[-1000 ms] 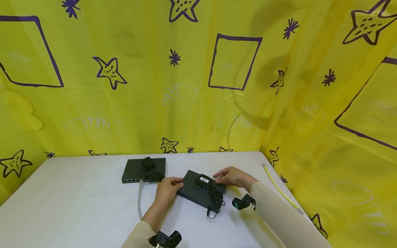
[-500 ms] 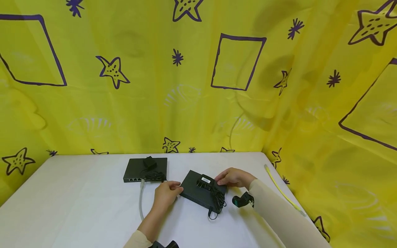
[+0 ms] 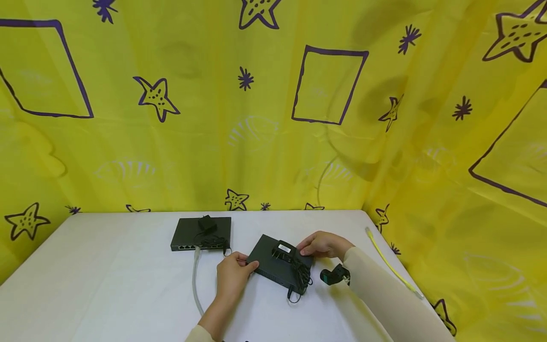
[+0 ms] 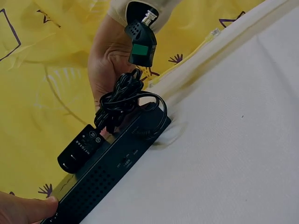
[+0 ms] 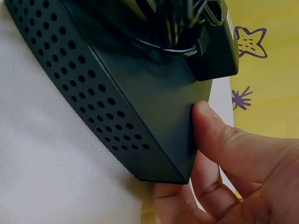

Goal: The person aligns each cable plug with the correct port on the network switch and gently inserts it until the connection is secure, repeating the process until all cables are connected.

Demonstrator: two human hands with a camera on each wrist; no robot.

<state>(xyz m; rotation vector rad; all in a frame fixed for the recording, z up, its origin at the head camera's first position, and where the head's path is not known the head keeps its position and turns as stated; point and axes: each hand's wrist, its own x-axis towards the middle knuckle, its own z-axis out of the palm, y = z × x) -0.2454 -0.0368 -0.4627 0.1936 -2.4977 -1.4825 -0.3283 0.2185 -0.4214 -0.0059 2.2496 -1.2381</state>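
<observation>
A black network switch [image 3: 262, 259] with a perforated side sits turned at an angle on the white table. On its top lies a black power adapter [image 3: 283, 250] with its coiled cord [image 3: 302, 275]; NETGEAR is printed on the adapter in the left wrist view. My left hand [image 3: 231, 278] pinches the switch's left corner, thumb [image 4: 46, 207] on its edge. At the far right edge my right hand [image 3: 323, 244] holds the switch, thumb [image 5: 208, 126] against the top edge and fingers below the corner in the right wrist view.
To the left stands another black switch [image 3: 183, 232] with a row of ports, bearing an adapter [image 3: 207, 224]. A grey network cable [image 3: 195, 280] runs from its front. A yellow network cable [image 3: 389, 263] lies along the table's right edge. Yellow patterned curtain [image 3: 201, 156] hangs behind.
Half a second ago my left hand's fingers were straighter beside the switch's left corner; now they pinch it. My right hand stays at the right edge. The view has shifted slightly.
</observation>
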